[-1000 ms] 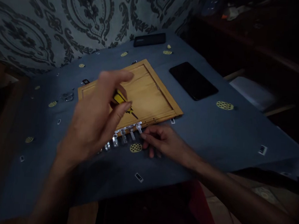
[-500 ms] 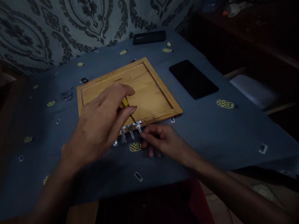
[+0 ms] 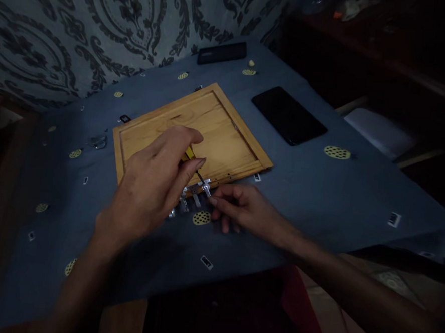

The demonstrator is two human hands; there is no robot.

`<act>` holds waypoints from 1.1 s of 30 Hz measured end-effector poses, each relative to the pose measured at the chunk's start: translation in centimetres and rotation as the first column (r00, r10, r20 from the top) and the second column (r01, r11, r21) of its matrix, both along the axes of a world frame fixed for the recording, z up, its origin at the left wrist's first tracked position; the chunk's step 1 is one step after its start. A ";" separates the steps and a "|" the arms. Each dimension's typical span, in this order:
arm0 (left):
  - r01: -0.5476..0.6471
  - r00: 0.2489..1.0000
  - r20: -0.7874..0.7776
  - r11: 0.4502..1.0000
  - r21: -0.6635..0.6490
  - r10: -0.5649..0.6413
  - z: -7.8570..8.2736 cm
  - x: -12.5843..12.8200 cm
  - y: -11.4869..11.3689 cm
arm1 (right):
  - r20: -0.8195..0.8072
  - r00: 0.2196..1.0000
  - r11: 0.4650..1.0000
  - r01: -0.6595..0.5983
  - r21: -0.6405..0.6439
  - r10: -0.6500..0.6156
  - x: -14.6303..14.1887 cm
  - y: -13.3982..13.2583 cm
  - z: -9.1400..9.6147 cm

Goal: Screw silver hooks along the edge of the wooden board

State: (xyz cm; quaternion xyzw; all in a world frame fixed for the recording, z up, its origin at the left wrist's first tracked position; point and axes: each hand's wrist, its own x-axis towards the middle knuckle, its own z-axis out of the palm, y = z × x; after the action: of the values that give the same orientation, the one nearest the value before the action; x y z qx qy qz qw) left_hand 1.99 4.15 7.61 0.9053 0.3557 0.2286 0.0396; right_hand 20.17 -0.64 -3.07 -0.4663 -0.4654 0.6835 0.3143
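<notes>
My left hand [image 3: 150, 174] is closed on a screwdriver [image 3: 190, 153] with a yellow handle. Its dark shaft slants down to a small metal hook [image 3: 206, 187] on the near edge of a framed wooden board [image 3: 224, 136]. At the outer end of that hook, the fingertips of my right hand [image 3: 239, 203] pinch it. Several more metal hooks [image 3: 195, 199] line the same edge to the left, partly covered by my left hand. Small dark holes dot the edge to the right of the hooks.
A blue patterned cloth [image 3: 144, 272] covers the table. Right of the board lies a black phone [image 3: 289, 115], and at the back a dark oblong case [image 3: 222, 53]. Small metal pieces [image 3: 98, 142] lie to the left. The patterned wall [image 3: 122, 19] borders the table's far side.
My left hand and the screwdriver have shifted very slightly to the right. The right hand's pinch on the hook is unchanged, and the view has moved a little.
</notes>
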 end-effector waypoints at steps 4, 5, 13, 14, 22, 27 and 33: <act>0.017 0.999 -0.033 1.000 -0.003 -0.017 0.2 -0.2 -0.2 | 0.016 1.000 1.000 -0.006 -0.005 0.006 0.1 0.0 0.1; 0.015 0.999 -0.036 1.000 -0.004 -0.015 0.3 -0.3 -0.2 | 0.018 1.000 1.000 -0.005 -0.002 0.005 0.1 0.0 0.2; -0.025 0.998 0.049 0.996 -0.081 0.029 0.2 -0.2 -0.6 | 0.017 1.000 1.000 -0.009 0.008 0.008 0.0 0.1 0.2; -0.030 0.998 0.056 0.996 -0.086 0.034 0.2 -0.1 -0.7 | 0.019 1.000 1.000 -0.005 0.008 0.004 0.0 0.1 0.3; -0.013 0.996 0.086 0.998 -0.060 0.019 -0.4 0.7 -0.9 | 0.016 1.000 0.999 -0.007 0.045 0.006 -0.1 0.0 0.4; 0.028 0.972 0.234 0.983 -0.181 0.015 -1.1 1.3 -1.0 | 0.024 1.000 1.000 -0.003 0.019 0.002 -0.1 0.1 0.4; 0.144 0.772 0.622 0.918 -0.370 0.130 -3.1 3.2 -1.4 | 0.021 1.000 0.999 -0.002 0.037 0.001 -0.1 0.1 0.5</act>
State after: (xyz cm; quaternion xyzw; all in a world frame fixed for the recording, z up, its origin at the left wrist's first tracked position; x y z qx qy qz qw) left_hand 5.20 2.78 4.49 0.7484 0.3565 0.4435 0.3407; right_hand 20.09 -0.56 -2.53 -0.4672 -0.4814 0.6701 0.3176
